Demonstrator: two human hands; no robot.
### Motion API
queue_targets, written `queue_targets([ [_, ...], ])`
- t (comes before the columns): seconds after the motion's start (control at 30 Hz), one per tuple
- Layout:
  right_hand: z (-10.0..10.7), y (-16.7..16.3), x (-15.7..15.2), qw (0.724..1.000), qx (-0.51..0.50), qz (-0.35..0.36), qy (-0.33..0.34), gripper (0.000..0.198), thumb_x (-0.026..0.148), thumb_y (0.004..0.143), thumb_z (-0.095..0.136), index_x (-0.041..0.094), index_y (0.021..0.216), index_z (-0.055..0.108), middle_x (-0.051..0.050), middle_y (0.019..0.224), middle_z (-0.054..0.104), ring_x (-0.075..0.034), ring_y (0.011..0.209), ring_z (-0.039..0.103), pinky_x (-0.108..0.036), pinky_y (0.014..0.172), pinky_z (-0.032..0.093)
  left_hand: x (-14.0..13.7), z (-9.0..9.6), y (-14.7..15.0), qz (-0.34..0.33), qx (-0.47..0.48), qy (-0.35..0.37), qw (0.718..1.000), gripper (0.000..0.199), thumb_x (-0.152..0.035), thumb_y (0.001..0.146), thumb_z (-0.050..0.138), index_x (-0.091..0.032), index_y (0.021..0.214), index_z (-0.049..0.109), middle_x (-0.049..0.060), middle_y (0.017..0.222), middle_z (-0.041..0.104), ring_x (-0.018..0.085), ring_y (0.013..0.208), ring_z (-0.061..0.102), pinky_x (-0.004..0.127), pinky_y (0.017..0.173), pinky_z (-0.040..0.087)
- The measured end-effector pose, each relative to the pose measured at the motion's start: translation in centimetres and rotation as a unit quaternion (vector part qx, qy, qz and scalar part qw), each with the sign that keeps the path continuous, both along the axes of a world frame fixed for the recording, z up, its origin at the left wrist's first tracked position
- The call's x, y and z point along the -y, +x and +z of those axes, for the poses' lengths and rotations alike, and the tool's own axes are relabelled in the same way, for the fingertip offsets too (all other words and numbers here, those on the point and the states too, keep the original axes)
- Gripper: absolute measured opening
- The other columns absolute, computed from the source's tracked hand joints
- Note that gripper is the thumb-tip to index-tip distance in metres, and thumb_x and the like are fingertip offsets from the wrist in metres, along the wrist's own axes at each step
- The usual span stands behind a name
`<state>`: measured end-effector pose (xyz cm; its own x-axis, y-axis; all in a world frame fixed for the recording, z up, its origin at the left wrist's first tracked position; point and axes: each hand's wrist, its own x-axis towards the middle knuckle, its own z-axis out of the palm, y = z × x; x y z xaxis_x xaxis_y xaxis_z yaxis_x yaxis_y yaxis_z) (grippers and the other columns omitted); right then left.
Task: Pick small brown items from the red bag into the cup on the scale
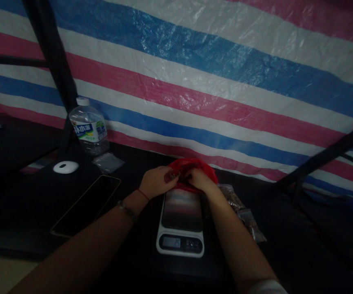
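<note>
A crumpled red plastic bag (194, 169) is seen at the far end of a flat digital kitchen scale (180, 222), touching its back edge; what the bag holds cannot be made out. Just to the right of the scale, two small clear zip pouches (243, 212) lie on the dark tabletop (286, 253), filled with something brownish that is too dim to identify. Another small clear pouch (108, 162) lies flat in front of a clear plastic water bottle with a white cap and blue-green label (88, 130), which stands upright at the left rear and is partly filled.

The left hand (158, 181) is curled, its grip pressed together in a pinch on a small dark item at the bag's mouth; the item itself cannot be identified. The right hand (199, 179) is laid against the red bag, its fingers bent into the plastic, and whether its grip is closed on the bag cannot be told.

Both forearms are stretched forward from the lower edge of the view and converge above the scale. A red string and a beaded band are worn at the left wrist.

A dark phone (86, 206) is lying face up on the left, with a white oval mouse (65, 167) beyond it. A blue, red and white striped tarpaulin (213, 73) is hung behind.
</note>
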<state>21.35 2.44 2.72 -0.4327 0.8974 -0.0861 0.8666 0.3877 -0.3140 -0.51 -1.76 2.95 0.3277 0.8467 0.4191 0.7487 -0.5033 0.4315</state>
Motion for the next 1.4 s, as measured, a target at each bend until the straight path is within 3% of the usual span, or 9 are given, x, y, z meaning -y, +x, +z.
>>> queue_targets([
  [0.77,0.2,-0.7,0.6,0.991,0.104,-0.073,0.036,0.023,0.018,0.075,0.06,0.013,0.094,0.071,-0.013,0.093,0.072,-0.021,0.084,0.066,-0.025,0.069,0.046,0.2,0.4,0.1,-0.002,-0.002,-0.005,1.0,0.033,-0.05,0.082,0.052,-0.024,0.098,0.066,0.004,0.095,0.069,0.02,0.088,0.064,0.028,0.074,0.046],
  [0.97,1.0,-0.2,0.3,0.991,0.092,-0.093,0.034,0.018,0.018,0.073,0.06,0.011,0.085,0.071,-0.012,0.086,0.071,-0.019,0.072,0.064,-0.025,0.062,0.042,0.4,0.5,0.1,-0.007,0.0,-0.014,1.0,0.033,-0.05,0.083,0.051,-0.024,0.097,0.066,0.003,0.094,0.069,0.02,0.085,0.064,0.028,0.072,0.046],
  [1.2,5.4,-2.6,3.3,0.992,-0.079,-0.006,0.101,0.007,0.019,0.073,0.062,0.016,0.076,0.068,-0.002,0.074,0.068,-0.012,0.065,0.057,-0.022,0.059,0.038,0.6,0.9,0.4,-0.021,-0.044,-0.04,0.998,0.03,-0.049,0.081,0.053,-0.024,0.092,0.066,0.003,0.093,0.069,0.02,0.086,0.064,0.028,0.072,0.046],
  [1.4,6.4,-4.4,4.7,0.987,-0.108,0.064,0.096,0.013,0.012,0.075,0.059,0.017,0.08,0.07,-0.003,0.084,0.069,-0.014,0.077,0.06,-0.024,0.071,0.042,0.6,0.8,0.5,-0.031,-0.056,-0.026,0.998,0.026,-0.044,0.079,0.056,-0.023,0.089,0.065,0.004,0.088,0.069,0.02,0.082,0.064,0.028,0.069,0.046],
])
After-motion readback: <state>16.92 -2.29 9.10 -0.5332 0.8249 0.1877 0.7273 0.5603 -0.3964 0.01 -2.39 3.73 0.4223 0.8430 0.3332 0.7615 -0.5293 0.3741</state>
